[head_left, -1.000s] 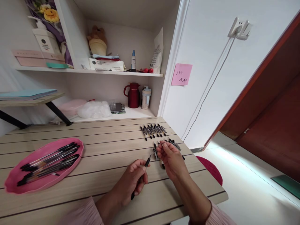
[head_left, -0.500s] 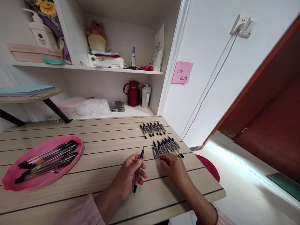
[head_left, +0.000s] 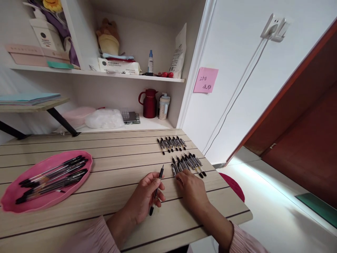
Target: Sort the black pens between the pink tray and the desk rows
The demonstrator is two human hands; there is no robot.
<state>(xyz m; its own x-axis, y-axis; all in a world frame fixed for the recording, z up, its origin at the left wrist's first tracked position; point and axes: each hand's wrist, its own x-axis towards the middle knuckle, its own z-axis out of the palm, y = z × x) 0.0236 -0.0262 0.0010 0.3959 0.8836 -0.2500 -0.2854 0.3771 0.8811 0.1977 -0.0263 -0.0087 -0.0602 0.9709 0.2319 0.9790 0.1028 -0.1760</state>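
Left hand point(head_left: 145, 196) holding pen point(head_left: 156, 192), tip pointing forward, long axis slanting right

The left sleeve point(head_left: 88, 237) and right sleeve point(head_left: 244, 240) are dusty pink (finely pleated toward the cuffs point(head_left: 104, 232)).

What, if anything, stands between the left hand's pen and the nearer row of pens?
Only tabletop shows between the pen and the left end of the pen row. The right hand partly blocks the near side, covering some pen ends.
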